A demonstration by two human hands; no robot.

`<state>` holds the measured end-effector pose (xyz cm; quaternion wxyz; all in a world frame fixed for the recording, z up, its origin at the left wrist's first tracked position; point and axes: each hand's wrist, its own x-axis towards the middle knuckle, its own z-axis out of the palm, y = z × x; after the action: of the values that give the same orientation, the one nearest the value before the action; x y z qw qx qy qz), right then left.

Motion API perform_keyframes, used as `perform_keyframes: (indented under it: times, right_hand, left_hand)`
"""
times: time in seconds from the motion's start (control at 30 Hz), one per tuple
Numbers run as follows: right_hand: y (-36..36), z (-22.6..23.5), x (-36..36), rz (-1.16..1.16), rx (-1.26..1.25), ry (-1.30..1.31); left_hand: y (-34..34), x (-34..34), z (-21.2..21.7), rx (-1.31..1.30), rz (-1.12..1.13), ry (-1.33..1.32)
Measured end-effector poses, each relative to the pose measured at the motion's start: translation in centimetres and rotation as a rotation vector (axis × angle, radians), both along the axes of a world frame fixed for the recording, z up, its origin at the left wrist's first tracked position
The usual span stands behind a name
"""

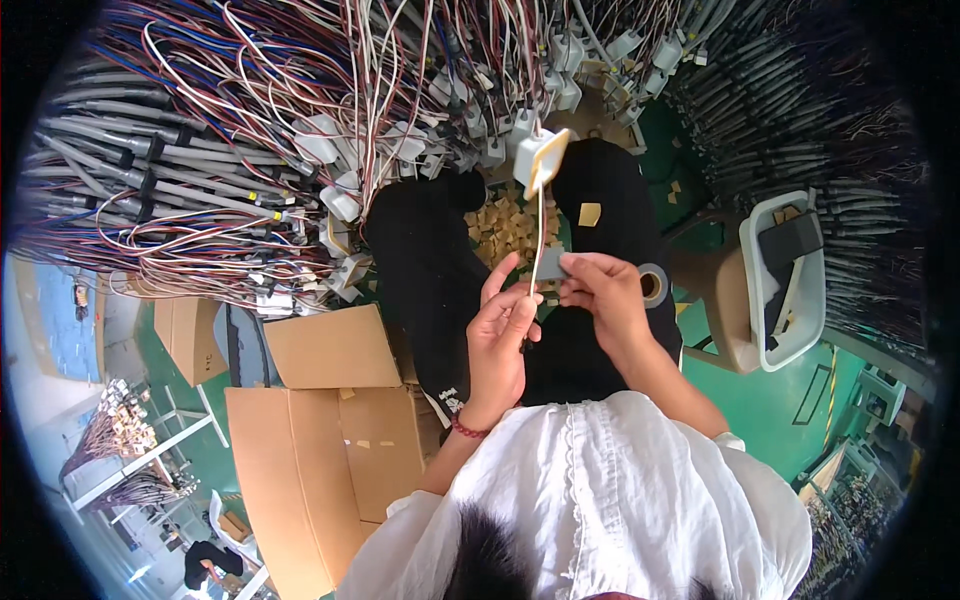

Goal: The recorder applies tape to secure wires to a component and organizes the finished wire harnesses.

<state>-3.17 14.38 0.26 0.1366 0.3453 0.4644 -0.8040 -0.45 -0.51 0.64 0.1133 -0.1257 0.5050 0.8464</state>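
Wires point(541, 232) with red and white strands run up from my left hand point(498, 350), pinched between its thumb and fingers. At their upper end is a white plastic connector housing point(540, 160) with a yellowish rim. My right hand point(612, 302), to the right of the wires, pinches a short grey strip of tape point(551, 264). The strip reaches to the wires; whether it sticks to them I cannot tell. Beside the right hand, over my dark trouser leg, is a grey tape roll point(653, 286) with a brown core.
Bundled wires point(250, 90) with white housings hang ahead and left; grey cables point(760, 90) fill the right. Small tan paper pieces point(515, 230) lie between my legs. An open cardboard box point(290, 470) stands left, a white bin point(757, 290) right. Another person point(210, 562) is far left.
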Motion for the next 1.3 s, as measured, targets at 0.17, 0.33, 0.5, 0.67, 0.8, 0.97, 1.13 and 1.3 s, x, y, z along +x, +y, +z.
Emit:
perform_keyframes:
  times: [0.17,0.33,0.5,0.67,0.8,0.97,1.13,1.3]
  right_hand:
    - [-1.1,1.3,0.6,0.047,-0.082,0.08]
    - [-1.1,2.2,0.4,0.054,-0.088,0.043]
    - [-1.0,2.1,0.6,0.038,-0.104,0.074]
    - [-1.3,1.7,0.8,0.019,-0.074,0.138]
    - [-0.8,1.7,0.8,0.165,-0.062,0.25]
    - [2.0,0.9,0.0,0.386,-0.493,0.419]
    - [2.3,-2.0,-0.6,0.373,-0.691,0.315]
    - [1.5,-2.8,-0.1,0.363,-0.617,0.337]
  left_hand:
    - [0.4,-0.2,-0.3,-0.131,0.04,-0.025]
    - [0.6,-0.2,-0.4,-0.177,0.064,-0.008]
    - [0.9,-0.1,-0.4,-0.217,0.064,0.003]
    - [1.2,0.2,-0.7,-0.294,0.083,0.003]
    - [1.2,0.1,-1.0,-0.392,0.111,0.096]
    - [0.8,0.2,-0.5,-0.39,0.113,0.127]
    - [0.9,0.4,-0.2,-0.268,0.038,0.103]
    - [0.7,0.4,-0.4,-0.231,0.019,0.098]
